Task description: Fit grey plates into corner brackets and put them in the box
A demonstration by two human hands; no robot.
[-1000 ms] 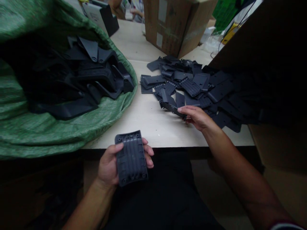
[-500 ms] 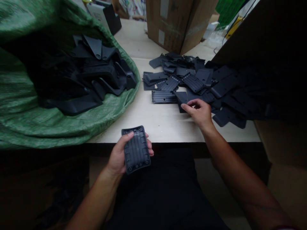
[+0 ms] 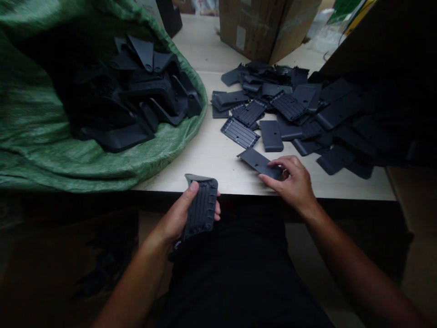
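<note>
My left hand [image 3: 179, 209] is closed around a dark ribbed plastic housing [image 3: 201, 205], held in front of the table's edge with its inner ribs and screw posts facing me. Between the thumb and fingers of my right hand [image 3: 293, 182] is a flat black plastic cover [image 3: 257, 161] with a small hole, tilted just above the tabletop. Beyond it lies a heap of similar black covers [image 3: 290, 105], some ribbed side up, some smooth side up. One smooth cover [image 3: 271, 135] lies close to the held one.
At left, a green woven sack [image 3: 184, 141] gapes open with black angular plastic parts [image 3: 150, 91] inside. A cardboard box [image 3: 262, 27] stands at the back of the pale table [image 3: 164, 175]. Below at lower left, more dark parts [image 3: 105, 259] lie in shadow.
My right hand has drawn a cover off the heap's front edge toward me, and a ribbed cover beside it has turned. My left hand has tilted the housing. The view has shifted slightly.
</note>
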